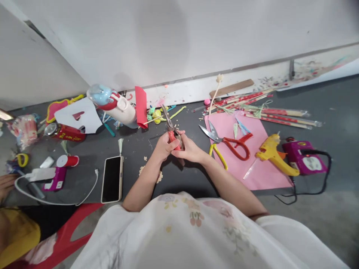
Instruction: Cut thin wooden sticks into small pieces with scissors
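Note:
Both my hands meet over the middle of the dark table. My left hand (pixel 163 147) is closed around a red-handled cutting tool (pixel 168 121), whose grey metal end points away from me. Against it, my right hand (pixel 188 148) is closed too, its thumb close to the red handle; what its fingers grip is mostly hidden. A dark brownish piece (pixel 178 162) sticks out below the hands. Small pale bits (pixel 159 176) lie near my left forearm. Right of my hands, large red-handled scissors (pixel 235 146) lie open on a pink sheet (pixel 269 181), beside a yellow-handled tool (pixel 219 156).
A yellow glue gun (pixel 270 155) and a purple box (pixel 310 158) with a black cable are at right. A phone (pixel 111 179), red spool (pixel 70 161), red can (pixel 66 132) and bottle (pixel 114 104) stand or lie left. Another person's hand (pixel 8 183) shows far left.

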